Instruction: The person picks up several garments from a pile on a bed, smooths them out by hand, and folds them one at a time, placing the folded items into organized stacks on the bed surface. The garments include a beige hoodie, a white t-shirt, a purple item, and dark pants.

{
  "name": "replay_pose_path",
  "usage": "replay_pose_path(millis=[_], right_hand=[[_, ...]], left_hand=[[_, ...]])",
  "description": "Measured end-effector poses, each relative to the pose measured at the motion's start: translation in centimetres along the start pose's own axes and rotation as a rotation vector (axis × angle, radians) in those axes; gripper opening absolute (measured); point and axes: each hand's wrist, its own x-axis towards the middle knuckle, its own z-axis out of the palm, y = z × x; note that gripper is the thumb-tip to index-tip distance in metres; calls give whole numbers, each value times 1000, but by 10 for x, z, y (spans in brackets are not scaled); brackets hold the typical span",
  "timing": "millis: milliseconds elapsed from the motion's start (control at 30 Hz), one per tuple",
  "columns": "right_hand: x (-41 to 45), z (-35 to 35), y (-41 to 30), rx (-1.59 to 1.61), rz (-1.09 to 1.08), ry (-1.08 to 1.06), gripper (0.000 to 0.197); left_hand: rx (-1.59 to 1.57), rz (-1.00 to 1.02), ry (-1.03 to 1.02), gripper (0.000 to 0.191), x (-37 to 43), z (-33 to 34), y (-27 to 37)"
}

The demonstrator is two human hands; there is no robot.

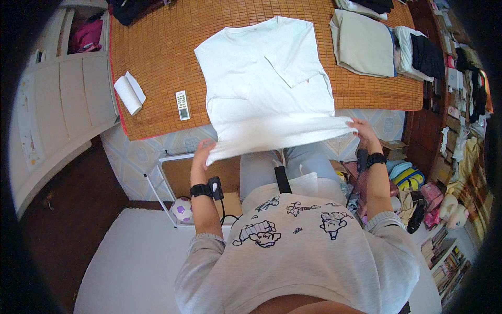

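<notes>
A white T-shirt (270, 82) lies spread over a bamboo mat, its collar at the far side and its hem towards me. My left hand (203, 153) grips the left corner of the hem. At the opposite corner my right hand (362, 130) pinches the fabric. Between both hands the hem is stretched off the mat's near edge, above my legs, and its middle is blurred. One sleeve is folded inward over the shirt's right half; the other sleeve is not plainly visible.
The bamboo mat (157, 51) holds a paper roll (128, 94), a remote control (182, 105) and folded clothes (362, 43) at the far right. Below its edge stand a white-framed rack (160, 196) and a purple-white ball (182, 209). Crowded shelves (451, 117) line the right.
</notes>
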Motion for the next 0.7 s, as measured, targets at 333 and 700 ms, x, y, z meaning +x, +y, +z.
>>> replay_pose_path(millis=[333,700], right_hand=[[32,31,-135,501,-474,105,31],[94,61,-221,845,-703,99,31]], left_hand=[[-1202,242,-519,17,93,-41,84],[-173,508,85,39,131,-16,192]])
